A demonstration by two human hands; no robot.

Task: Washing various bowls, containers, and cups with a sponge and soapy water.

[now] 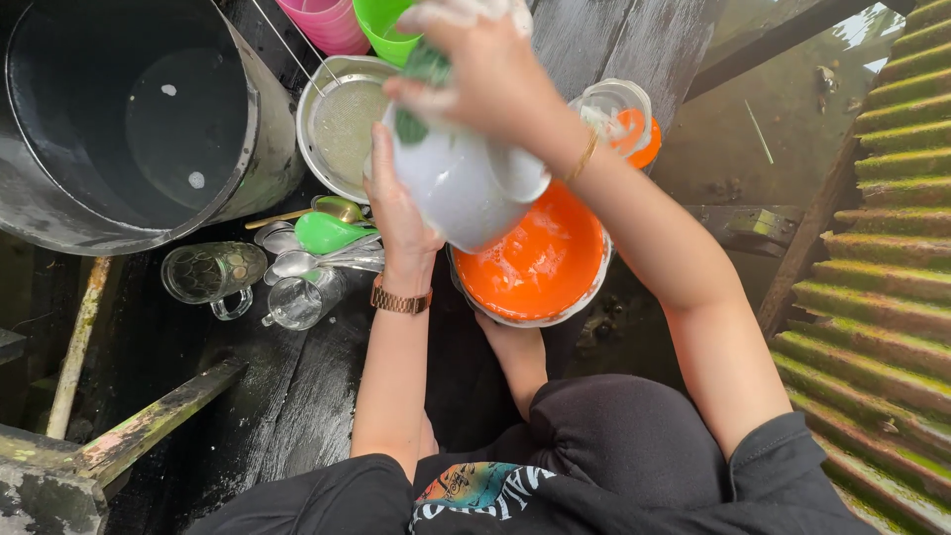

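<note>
My left hand (pixel 396 203) grips the side of a white plastic jug (pixel 461 178), held tilted over an orange bowl (pixel 535 263). My right hand (pixel 485 59), soapy, presses a green scrub sponge (pixel 424 71) against the top of the jug. A watch sits on my left wrist and a thin bangle on my right. The orange bowl rests in a stack of bowls below the jug.
A large dark metal pot (pixel 129 119) with water stands at the left. A metal basin (pixel 342 119), pink and green cups (pixel 332 25), two glass mugs (pixel 213 272), spoons with a green ladle (pixel 327 233) and a clear container (pixel 614 109) lie around. Corrugated roofing (pixel 882 267) lies right.
</note>
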